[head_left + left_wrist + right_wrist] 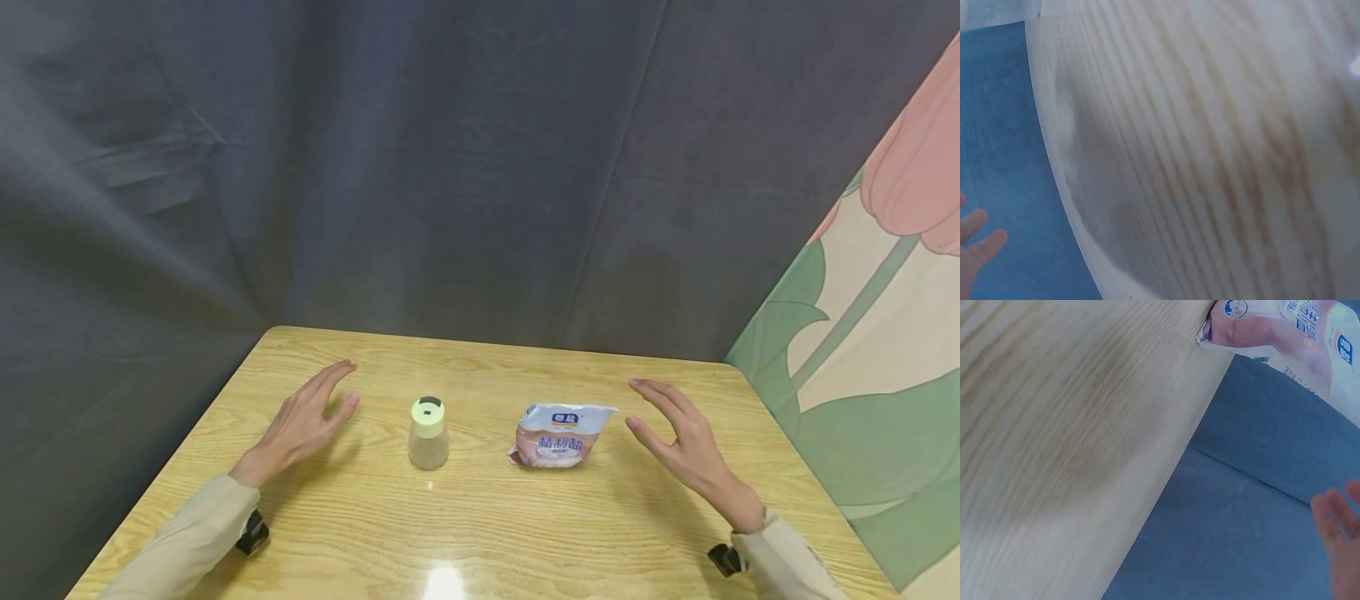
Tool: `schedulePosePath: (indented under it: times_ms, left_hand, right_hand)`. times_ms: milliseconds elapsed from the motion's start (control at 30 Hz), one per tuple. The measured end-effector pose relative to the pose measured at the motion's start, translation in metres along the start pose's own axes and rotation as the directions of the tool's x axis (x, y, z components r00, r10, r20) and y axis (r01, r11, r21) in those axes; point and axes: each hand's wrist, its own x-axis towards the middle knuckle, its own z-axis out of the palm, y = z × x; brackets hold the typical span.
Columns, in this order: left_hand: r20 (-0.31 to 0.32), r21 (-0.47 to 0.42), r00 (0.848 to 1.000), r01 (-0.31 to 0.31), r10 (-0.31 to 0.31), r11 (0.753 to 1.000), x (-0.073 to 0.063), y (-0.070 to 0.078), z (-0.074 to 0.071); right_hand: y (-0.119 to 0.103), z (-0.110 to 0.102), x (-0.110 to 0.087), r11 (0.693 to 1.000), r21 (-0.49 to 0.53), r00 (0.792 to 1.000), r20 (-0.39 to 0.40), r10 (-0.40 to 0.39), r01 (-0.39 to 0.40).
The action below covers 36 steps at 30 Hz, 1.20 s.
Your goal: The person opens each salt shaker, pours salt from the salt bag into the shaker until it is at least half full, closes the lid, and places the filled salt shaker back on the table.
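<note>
A small clear shaker bottle (pixel 428 446) with a pale yellow-green cap stands upright near the table's middle. To its right a crumpled white and pink salt bag (pixel 558 437) stands on the table; part of this bag (pixel 1285 331) shows at the top of the right wrist view. My left hand (pixel 303 421) is held left of the bottle, fingers extended and holding nothing. On the other side, my right hand (pixel 686 442) hovers just right of the bag, thumb and fingers spread and apart from it. Only some fingertips (pixel 985 240) show in the left wrist view.
The wooden table (pixel 360 533) has its far edge against a dark curtain (pixel 450 167). A flower-patterned wall covering (pixel 885 400) borders the right side. Each wrist carries a small black device (pixel 253 532) by the sleeve cuff.
</note>
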Motion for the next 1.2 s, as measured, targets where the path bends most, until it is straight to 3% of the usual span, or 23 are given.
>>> schedulePosePath:
  times_ms: [733, 1033, 1200]
  left_hand:
    - [0.002, -0.034, 1.0, -0.011, 0.011, 0.999, 0.001, 0.003, 0.002]
    - [0.032, -0.066, 0.999, -0.001, 0.003, 0.998, 0.0, 0.006, 0.003]
    - [0.048, -0.081, 0.999, -0.004, 0.008, 0.997, 0.001, 0.006, 0.004]
  right_hand:
    - [-0.019, 0.015, 0.015, 0.985, 0.042, 0.983, -0.08, -0.162, 0.166]
    - [-0.057, 0.015, 0.038, 0.961, 0.073, 0.958, -0.131, -0.255, 0.266]
    - [-0.06, 0.018, 0.038, 0.96, 0.082, 0.956, -0.143, -0.256, 0.269]
